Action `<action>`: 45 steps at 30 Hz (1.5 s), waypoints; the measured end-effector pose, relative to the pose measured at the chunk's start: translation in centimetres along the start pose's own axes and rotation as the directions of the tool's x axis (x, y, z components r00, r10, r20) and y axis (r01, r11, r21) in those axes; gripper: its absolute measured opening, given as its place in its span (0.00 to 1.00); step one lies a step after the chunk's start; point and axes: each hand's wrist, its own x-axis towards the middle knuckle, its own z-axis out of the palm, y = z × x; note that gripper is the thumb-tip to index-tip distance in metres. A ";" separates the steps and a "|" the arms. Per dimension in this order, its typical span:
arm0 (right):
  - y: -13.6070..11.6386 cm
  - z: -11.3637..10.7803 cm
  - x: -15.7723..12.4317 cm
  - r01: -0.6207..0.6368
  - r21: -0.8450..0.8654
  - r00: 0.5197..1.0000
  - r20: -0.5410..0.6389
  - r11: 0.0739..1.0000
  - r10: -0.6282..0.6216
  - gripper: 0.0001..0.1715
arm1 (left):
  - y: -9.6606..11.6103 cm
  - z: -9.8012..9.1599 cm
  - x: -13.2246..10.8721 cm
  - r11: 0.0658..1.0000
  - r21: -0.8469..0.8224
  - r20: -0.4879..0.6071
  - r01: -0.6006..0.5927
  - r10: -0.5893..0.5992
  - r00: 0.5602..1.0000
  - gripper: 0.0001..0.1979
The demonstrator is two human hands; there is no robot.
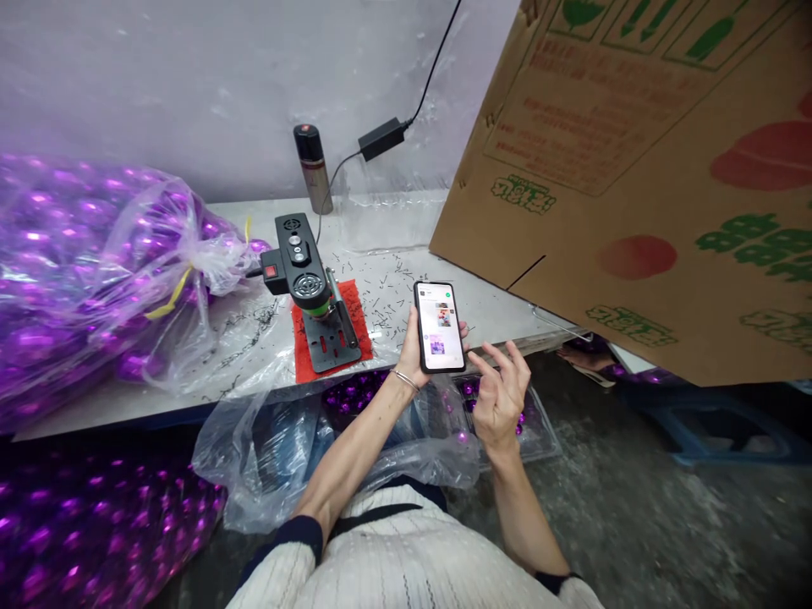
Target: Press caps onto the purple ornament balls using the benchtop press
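Observation:
A smartphone (437,309) in a black case lies face up in my left hand (413,353), whose fingers wrap round its sides. Its lit screen shows what looks like a chat with small pictures. My right hand (500,402) is just right of the phone's lower edge, holding nothing, with fingers apart and partly bent. Left of the phone, a small black motorised device (298,262) stands on a slotted metal plate (328,351) over a red cloth (306,364).
Short black scraps (397,283) litter the white table (406,262). A large cardboard box (571,211) leans over the right side. Tied bags of shiny purple balls (82,254) fill the left. A dark-capped bottle (315,173) and power adapter (381,139) are behind; clear plastic (254,474) hangs in front.

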 end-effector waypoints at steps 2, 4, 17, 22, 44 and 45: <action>0.1 -0.1 0.0 -0.003 -0.024 1.000 0.019 1.000 0.003 0.26 | 0.0 0.0 0.1 1.000 -0.004 -0.003 -0.002 0.002 1.000 0.38; 0.0 0.0 0.1 0.000 -0.036 0.999 0.041 0.999 0.001 0.26 | 0.1 0.0 0.1 1.000 -0.005 -0.009 -0.002 0.002 1.000 0.39; 0.0 0.9 0.7 0.083 0.012 0.993 0.083 0.997 -0.083 0.25 | 0.5 0.2 -0.1 0.999 -0.032 -0.004 -0.003 0.003 1.000 0.39; -0.1 0.9 0.7 0.096 0.010 0.990 0.098 0.995 -0.097 0.26 | 0.7 0.0 0.0 0.999 -0.046 -0.011 -0.008 0.008 1.000 0.39; -0.1 0.7 0.4 0.117 0.030 0.991 0.059 0.993 -0.118 0.22 | 0.7 -0.2 0.1 0.999 -0.050 -0.028 -0.023 0.021 0.999 0.40; -0.1 0.6 0.4 0.107 0.034 0.993 0.041 0.994 -0.109 0.22 | 0.7 -0.2 0.1 0.998 -0.053 -0.022 -0.017 0.016 1.000 0.40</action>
